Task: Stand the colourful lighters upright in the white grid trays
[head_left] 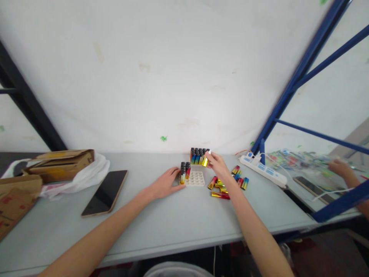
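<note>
A person's two bare hands work at a pale grey desk (pixel 161 231) set against a white wall. The right hand (pixel 213 161) has its fingers clamped on one battery (pixel 205 161), lifted above the far right part of a white tray (pixel 198 182) with round holes. The battery's long axis is tilted: its gold end points down and slightly left, its silvery end up and slightly right, towards the fingers.

The left hand (pixel 167 183) lies at the tray's left end, thumb and fingers apart, the thumb near the front corner; how firmly they press cannot be told. Just beside those fingers, a small group of standing batteries (pixel 182 176) fills the left part of the tray, long axes upright, dark ends up. Behind the tray, a larger block of batteries (pixel 197 158) also stands upright in close rows, dark ends up.

To the right, near the right forearm, loose batteries (pixel 220 195) lie in a heap, pointing various ways; the nearest lies roughly left to right, gold end left, red end right.

Farther right is a white power strip (pixel 263 169). Well to the left are a dark-screened phone (pixel 105 192), a white plastic bag (pixel 99 169) and an opened cardboard box (pixel 65 165). Beyond a blue metal frame (pixel 284 100), another person's hand shows, blurred.
</note>
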